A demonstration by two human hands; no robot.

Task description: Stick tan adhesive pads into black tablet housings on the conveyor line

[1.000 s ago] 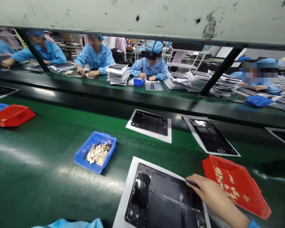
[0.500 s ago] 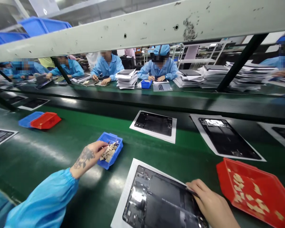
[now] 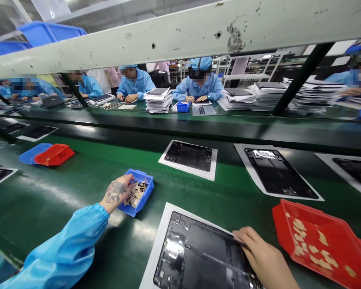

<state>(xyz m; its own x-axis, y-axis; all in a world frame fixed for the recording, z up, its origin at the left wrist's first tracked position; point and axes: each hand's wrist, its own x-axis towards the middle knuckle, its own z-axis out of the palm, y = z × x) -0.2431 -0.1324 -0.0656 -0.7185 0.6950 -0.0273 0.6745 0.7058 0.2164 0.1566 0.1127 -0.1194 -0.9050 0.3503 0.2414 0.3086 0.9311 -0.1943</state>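
Currently, left hand (image 3: 118,190) dips into mid-frame blue bin (image 3: 145,196), grip unclear; right hand (image 3: 262,255), lower right, pinches 1 dark tool (image 3: 241,242) over tablet (image 3: 209,253).

Black tablet panel (image 3: 207,253) on white sheet (image 3: 160,237); pale pieces (image 3: 134,196) heaped in blue bin (image 3: 147,194).

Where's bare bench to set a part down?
Widest patch: green bench between the small red bin, the left sleeve and the blue bin at the left hand. Narrower: between that bin and the paper under the near panel. Crowded: right side, with right hand, near panel and large red bin close together.
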